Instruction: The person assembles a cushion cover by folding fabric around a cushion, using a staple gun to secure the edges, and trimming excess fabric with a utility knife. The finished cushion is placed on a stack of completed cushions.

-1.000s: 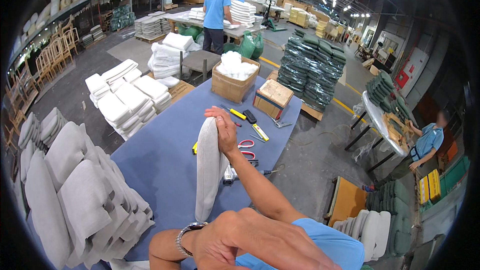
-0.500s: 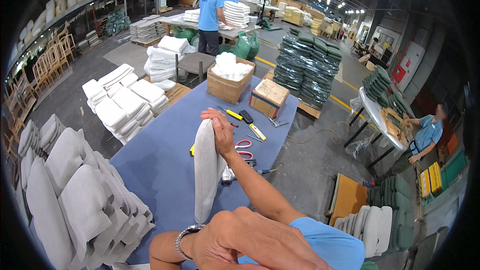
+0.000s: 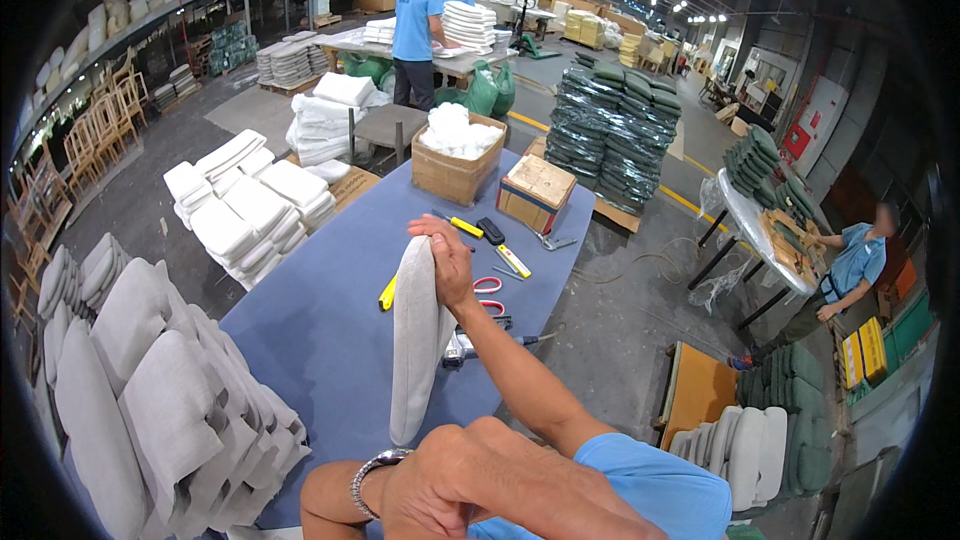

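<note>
A light grey seat cushion (image 3: 415, 340) stands on its edge on the blue-covered table. My right hand (image 3: 443, 255) grips its far upper end, fingers bent over the top. Close in front, my left hand (image 3: 500, 485), with a metal-banded watch (image 3: 372, 480) on its wrist, is raised beside the cushion's near end. Its knuckles face up and its fingers run toward the lower edge, so what they hold, if anything, is hidden. Red-handled scissors (image 3: 488, 287) and a power or air tool (image 3: 458, 348) lie partly behind my right wrist.
Grey cushion covers and cushions (image 3: 180, 390) are piled at left. Yellow-handled tools (image 3: 466, 228), a box cutter (image 3: 388, 294), a box of white stuffing (image 3: 458, 165) and a wooden-topped box (image 3: 537, 190) occupy the table. One co-worker (image 3: 860, 260) is at right; others (image 3: 415, 25) work farther back.
The cushion and my right hand have shifted slightly right, showing more of the yellow box cutter. My left hand stays nearly in place. The whole view has moved a little.
</note>
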A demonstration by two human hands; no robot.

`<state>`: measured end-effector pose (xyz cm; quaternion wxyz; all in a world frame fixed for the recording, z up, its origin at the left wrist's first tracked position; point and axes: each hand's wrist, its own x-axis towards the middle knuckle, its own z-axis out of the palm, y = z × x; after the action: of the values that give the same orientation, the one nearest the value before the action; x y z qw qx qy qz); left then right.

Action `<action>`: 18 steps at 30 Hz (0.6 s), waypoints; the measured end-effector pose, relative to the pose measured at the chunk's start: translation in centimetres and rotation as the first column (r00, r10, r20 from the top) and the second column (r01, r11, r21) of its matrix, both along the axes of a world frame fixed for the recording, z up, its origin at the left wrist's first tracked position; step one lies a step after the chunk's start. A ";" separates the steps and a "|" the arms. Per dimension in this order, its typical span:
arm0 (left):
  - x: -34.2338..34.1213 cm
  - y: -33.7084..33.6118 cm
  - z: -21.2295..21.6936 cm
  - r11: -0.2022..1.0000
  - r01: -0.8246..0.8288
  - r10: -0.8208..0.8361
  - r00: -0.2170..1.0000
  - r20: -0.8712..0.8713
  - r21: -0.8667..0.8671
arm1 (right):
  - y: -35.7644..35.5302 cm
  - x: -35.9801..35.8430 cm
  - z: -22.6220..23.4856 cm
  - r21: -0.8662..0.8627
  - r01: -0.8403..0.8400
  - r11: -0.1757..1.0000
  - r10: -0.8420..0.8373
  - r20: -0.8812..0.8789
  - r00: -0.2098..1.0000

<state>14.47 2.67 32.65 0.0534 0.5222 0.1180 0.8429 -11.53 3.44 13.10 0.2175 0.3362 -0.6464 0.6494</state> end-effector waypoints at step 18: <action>0.2 -0.7 -1.0 0.999 -0.015 0.018 0.997 0.081 -0.036 | -0.1 -0.5 -0.5 -0.002 0.005 1.000 -0.005 0.014 1.000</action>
<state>14.71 1.93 31.67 0.0603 0.4855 0.1347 0.8617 -12.01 3.34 12.62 0.2149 0.3301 -0.6482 0.6517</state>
